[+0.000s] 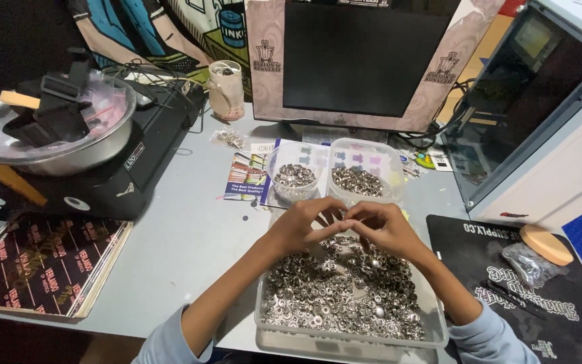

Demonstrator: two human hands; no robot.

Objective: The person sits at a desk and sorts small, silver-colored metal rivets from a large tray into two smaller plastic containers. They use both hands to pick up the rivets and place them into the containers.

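Observation:
My left hand (302,225) and my right hand (384,228) meet fingertip to fingertip above a clear plastic tray (262,317) heaped with small silver metal snap parts (345,293). The fingers pinch something tiny between them, too small to make out. Just beyond the hands stand two clear tubs: a round one (294,179) and a squarish one (362,175), each holding more silver snap parts. Both forearms reach in from the bottom edge in light blue sleeves.
A dark monitor (365,57) stands at the back. A metal bowl with a clear lid (55,128) sits on a black device at left. A computer case (540,114) is at right. A black mat (540,296) carries a wooden disc and a plastic bag.

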